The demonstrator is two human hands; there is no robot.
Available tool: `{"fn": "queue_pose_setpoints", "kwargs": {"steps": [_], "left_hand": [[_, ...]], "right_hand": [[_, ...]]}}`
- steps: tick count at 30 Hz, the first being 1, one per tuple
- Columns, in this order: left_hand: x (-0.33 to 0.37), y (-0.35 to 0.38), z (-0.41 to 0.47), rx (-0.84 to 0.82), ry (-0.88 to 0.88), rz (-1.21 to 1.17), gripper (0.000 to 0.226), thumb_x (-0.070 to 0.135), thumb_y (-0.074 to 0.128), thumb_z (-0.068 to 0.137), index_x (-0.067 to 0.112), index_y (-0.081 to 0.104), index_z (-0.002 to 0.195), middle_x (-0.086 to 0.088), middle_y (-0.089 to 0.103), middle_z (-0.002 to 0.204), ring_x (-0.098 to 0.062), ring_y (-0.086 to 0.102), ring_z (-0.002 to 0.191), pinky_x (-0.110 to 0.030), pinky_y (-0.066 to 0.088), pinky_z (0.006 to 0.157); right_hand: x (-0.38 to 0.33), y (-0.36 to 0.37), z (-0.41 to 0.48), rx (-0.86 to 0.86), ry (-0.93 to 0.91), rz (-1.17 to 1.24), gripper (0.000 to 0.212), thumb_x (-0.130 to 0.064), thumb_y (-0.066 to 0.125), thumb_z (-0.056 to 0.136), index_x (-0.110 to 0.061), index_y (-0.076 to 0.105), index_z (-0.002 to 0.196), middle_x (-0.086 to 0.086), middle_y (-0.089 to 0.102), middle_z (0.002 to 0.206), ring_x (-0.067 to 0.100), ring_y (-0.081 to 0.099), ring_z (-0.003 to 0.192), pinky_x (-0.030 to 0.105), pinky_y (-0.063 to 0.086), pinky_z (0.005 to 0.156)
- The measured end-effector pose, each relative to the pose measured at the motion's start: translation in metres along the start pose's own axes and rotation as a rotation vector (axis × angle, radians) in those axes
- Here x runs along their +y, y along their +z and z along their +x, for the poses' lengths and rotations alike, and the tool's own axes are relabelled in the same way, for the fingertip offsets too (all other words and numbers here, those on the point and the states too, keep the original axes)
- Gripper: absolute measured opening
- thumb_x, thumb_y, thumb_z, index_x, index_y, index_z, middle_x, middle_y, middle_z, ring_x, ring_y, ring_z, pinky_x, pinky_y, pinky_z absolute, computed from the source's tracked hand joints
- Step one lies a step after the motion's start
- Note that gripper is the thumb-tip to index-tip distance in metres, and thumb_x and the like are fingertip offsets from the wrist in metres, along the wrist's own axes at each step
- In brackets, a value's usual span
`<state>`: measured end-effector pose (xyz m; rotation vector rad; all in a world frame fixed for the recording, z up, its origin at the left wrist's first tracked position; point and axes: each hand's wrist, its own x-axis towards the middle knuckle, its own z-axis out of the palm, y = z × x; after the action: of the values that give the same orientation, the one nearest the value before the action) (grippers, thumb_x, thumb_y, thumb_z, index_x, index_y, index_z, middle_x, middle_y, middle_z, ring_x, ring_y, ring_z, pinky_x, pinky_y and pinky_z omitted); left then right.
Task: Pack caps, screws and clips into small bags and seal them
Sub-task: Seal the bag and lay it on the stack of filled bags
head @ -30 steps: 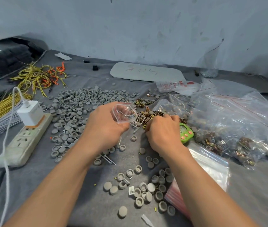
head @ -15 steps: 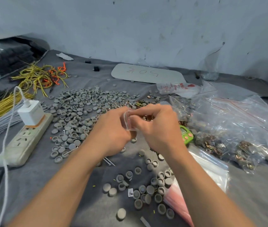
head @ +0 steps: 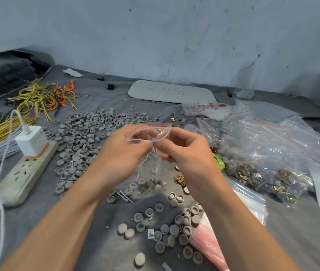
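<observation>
- The grey cloth-covered table (head: 38, 231) runs out of view on the left, right and near sides.
- A heap of large clear plastic bags (head: 272, 145) lies at the right. Brass-coloured metal clips (head: 247, 173) show through the film, though glare blurs most of the contents.
- Loose round grey plastic caps (head: 88, 130) spread across the middle, partly hidden behind the forearms.
- The left hand (head: 120, 153) pinches the left edge of the bag's mouth with curled fingers.
- The right hand (head: 186, 151) pinches the opposite edge in the same way.
- The small clear zip bag with a red seal strip (head: 149, 132) hangs between the two hands above the table, its mouth spread apart. Thin screws, caps and a clip lie inside it, hard to make out.
- A green plastic gadget (head: 218, 163) is mostly covered by the right wrist.
</observation>
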<state>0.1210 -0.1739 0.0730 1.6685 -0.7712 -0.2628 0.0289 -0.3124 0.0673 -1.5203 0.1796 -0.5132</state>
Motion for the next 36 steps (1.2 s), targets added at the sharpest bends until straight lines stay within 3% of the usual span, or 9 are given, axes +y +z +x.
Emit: {"fn": "queue_pose_setpoints", "kwargs": {"steps": [3,5,11,17,20,25,29,33,36], "left_hand": [[-0.006,-0.004,0.001,0.11,-0.088,0.001,0.031,0.005,0.08,0.083,0.031,0.077,0.101,0.008,0.078,0.085,-0.002,0.07,0.07,-0.02,0.053,0.064],[-0.005,-0.008,0.0,0.148,-0.112,-0.082,0.031,0.003,0.086,0.076,0.024,0.077,0.096,0.0,0.077,0.075,-0.007,0.068,0.061,-0.017,0.051,0.056],[0.0,-0.013,0.002,0.195,-0.156,-0.193,0.008,0.004,0.082,0.079,0.009,0.079,0.084,-0.01,0.076,0.07,-0.011,0.069,0.059,-0.015,0.051,0.054],[0.001,-0.017,0.001,0.186,-0.155,-0.189,0.019,0.013,0.085,0.066,0.01,0.079,0.083,-0.014,0.077,0.074,-0.015,0.073,0.062,-0.017,0.052,0.054],[0.001,-0.016,0.001,0.187,-0.154,-0.202,0.023,0.015,0.084,0.059,0.011,0.079,0.081,-0.013,0.077,0.075,-0.016,0.073,0.061,-0.018,0.052,0.053],[0.002,-0.014,0.002,0.215,-0.187,-0.167,0.018,0.002,0.085,0.071,0.014,0.081,0.083,-0.013,0.077,0.073,-0.018,0.072,0.058,-0.019,0.053,0.053],[0.002,-0.011,0.003,0.257,-0.195,-0.19,0.03,-0.007,0.081,0.076,0.017,0.08,0.095,-0.011,0.075,0.068,-0.015,0.069,0.058,-0.017,0.052,0.058],[-0.004,-0.008,0.002,0.186,-0.188,-0.184,0.036,0.0,0.079,0.083,0.022,0.075,0.111,-0.001,0.071,0.067,-0.008,0.067,0.066,-0.018,0.049,0.073],[-0.004,-0.005,0.002,0.203,-0.2,-0.181,0.03,0.005,0.081,0.083,0.021,0.076,0.107,-0.001,0.072,0.068,-0.006,0.068,0.065,-0.014,0.05,0.064]], "right_hand": [[0.001,-0.005,0.001,0.126,0.063,0.015,0.015,0.0,0.079,0.082,-0.014,0.079,0.078,0.003,0.073,0.076,0.006,0.06,0.062,0.02,0.047,0.058],[0.0,-0.008,0.0,0.146,0.08,0.006,0.016,-0.003,0.082,0.08,-0.018,0.079,0.075,0.0,0.073,0.073,0.007,0.063,0.064,0.018,0.047,0.057],[-0.004,-0.017,0.001,0.144,0.15,0.115,0.013,-0.012,0.08,0.086,-0.019,0.081,0.074,0.0,0.066,0.073,0.01,0.05,0.065,0.026,0.043,0.069],[-0.005,-0.022,0.003,0.208,0.171,0.097,0.018,-0.008,0.08,0.085,-0.015,0.081,0.069,0.005,0.067,0.069,0.013,0.05,0.063,0.024,0.045,0.06],[-0.004,-0.024,0.004,0.217,0.173,0.072,0.019,-0.008,0.081,0.085,-0.017,0.082,0.068,0.004,0.071,0.068,0.01,0.059,0.062,0.025,0.045,0.063],[-0.003,-0.027,0.006,0.272,0.161,0.071,0.021,-0.005,0.082,0.083,-0.016,0.08,0.065,0.005,0.071,0.066,0.011,0.059,0.059,0.02,0.046,0.059],[-0.001,-0.022,0.007,0.303,0.174,0.11,0.022,0.0,0.079,0.085,-0.012,0.076,0.066,0.006,0.068,0.064,0.011,0.056,0.057,0.02,0.047,0.057],[0.0,-0.02,0.006,0.235,0.162,0.097,0.02,-0.003,0.073,0.091,-0.013,0.075,0.074,0.005,0.065,0.068,0.009,0.055,0.057,0.018,0.046,0.056],[0.001,-0.019,0.005,0.199,0.14,0.027,0.013,-0.008,0.075,0.091,-0.013,0.076,0.079,0.002,0.067,0.069,0.006,0.056,0.056,0.015,0.046,0.055]]}}
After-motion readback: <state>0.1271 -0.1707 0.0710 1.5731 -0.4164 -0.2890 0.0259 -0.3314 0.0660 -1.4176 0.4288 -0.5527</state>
